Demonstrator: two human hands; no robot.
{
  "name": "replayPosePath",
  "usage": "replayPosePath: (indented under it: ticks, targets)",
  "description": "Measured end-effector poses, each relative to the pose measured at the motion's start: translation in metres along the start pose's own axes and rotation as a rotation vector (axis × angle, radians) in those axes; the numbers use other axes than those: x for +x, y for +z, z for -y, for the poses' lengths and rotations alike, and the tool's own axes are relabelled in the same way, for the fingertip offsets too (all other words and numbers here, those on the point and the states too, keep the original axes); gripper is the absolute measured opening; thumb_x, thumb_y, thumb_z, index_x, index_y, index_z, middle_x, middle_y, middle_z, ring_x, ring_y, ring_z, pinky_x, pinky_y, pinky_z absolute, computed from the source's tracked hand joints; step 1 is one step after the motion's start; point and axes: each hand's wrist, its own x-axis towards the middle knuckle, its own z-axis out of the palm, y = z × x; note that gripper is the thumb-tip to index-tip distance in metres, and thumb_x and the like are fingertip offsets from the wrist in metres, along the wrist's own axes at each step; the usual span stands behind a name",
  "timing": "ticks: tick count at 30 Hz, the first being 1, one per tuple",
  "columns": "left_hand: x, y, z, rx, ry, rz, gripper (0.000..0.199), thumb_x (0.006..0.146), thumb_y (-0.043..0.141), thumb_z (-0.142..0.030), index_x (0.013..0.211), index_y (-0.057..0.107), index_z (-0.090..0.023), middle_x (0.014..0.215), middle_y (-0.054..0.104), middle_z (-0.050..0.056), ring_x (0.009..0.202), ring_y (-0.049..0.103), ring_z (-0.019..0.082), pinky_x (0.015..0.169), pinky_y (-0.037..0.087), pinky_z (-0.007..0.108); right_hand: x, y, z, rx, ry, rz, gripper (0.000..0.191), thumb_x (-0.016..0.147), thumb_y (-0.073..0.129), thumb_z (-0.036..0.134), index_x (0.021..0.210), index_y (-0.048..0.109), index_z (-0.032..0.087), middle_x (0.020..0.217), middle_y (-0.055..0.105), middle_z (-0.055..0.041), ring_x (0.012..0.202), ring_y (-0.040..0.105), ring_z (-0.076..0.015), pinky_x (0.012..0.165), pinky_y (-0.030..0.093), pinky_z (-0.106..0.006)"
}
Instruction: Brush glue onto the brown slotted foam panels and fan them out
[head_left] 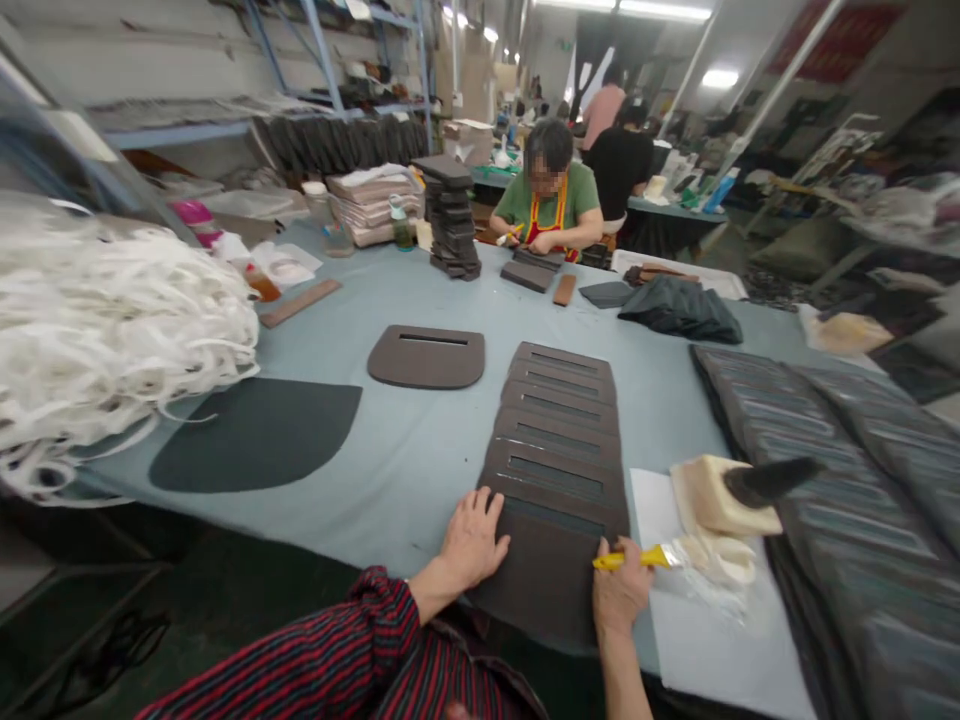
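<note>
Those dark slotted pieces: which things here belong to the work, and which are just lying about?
Work: left hand, right hand, yellow brush, dark slotted pieces, cream block.
Lying about: white strap heap, plastic bottle, brown strip.

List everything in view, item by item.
table: one, pale blue-grey, across the middle of the view
white strap pile: one, white, left end of table
half-round sheet: one, dark green-grey, beside the strap pile
slotted piece: one, brown, mid-table
slotted panels: about six, dark brown, overlapping row, centre
stacked pieces: one stack, dark, far side of table
ribbed panels: several, grey, right side
paper sheet: one, white, right of the row
cream block: one, cream, on the paper
co-worker: one, green shirt, orange apron, beyond the table
brush: one, yellow handle, in right hand
striped sleeve: one, red and dark, bottom edge
left hand: one, flat on the slotted panels
right hand: one, gripping the brush, at the panels' edge
</note>
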Motion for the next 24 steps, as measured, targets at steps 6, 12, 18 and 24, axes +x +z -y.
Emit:
replayPosePath:
  ticks: [6, 12, 18, 24]
  targets:
    - [0.0, 0.006, 0.027, -0.149, 0.109, -0.129, 0.043, 0.085, 0.051, -0.038, 0.121, 0.049, -0.016, 0.127, 0.054, 0.016, 0.119, 0.048, 0.03, 0.102, 0.038, 0.047, 0.029, -0.045, 0.036, 0.271, 0.155, 0.096, 0.053, 0.096, 0.032, 0.054, 0.112, 0.06, 0.011, 0.095, 0.064, -0.015, 0.087, 0.058, -0.023, 0.077, 0.043, -0.034]
    - [-0.004, 0.013, 0.04, -0.114, 0.207, -0.165, 0.038, 0.086, 0.052, -0.037, 0.118, 0.052, -0.018, 0.125, 0.057, 0.015, 0.117, 0.051, 0.03, 0.102, 0.036, 0.049, 0.043, -0.067, 0.104, 0.766, 0.254, 0.248, 0.035, 0.092, 0.044, 0.044, 0.096, 0.067, 0.017, 0.093, 0.068, -0.0073, 0.083, 0.062, -0.0173, 0.078, 0.047, -0.028]
    - [-0.007, 0.013, 0.039, -0.108, 0.185, -0.175, 0.04, 0.086, 0.051, -0.04, 0.119, 0.052, -0.019, 0.127, 0.057, 0.014, 0.116, 0.052, 0.029, 0.101, 0.035, 0.049, 0.035, -0.043, 0.156, 0.899, 0.266, 0.471, 0.023, 0.085, 0.052, 0.039, 0.08, 0.064, 0.02, 0.072, 0.064, 0.0016, 0.064, 0.057, -0.0127, 0.065, 0.044, -0.022]
    - [-0.007, 0.014, 0.041, -0.108, 0.179, -0.172, 0.042, 0.086, 0.052, -0.041, 0.12, 0.052, -0.018, 0.128, 0.057, 0.014, 0.116, 0.051, 0.029, 0.102, 0.033, 0.049, 0.041, -0.051, 0.078, 0.667, 0.337, 0.371, 0.023, 0.084, 0.052, 0.039, 0.078, 0.063, 0.02, 0.071, 0.063, 0.0004, 0.065, 0.057, -0.0144, 0.067, 0.042, -0.024]
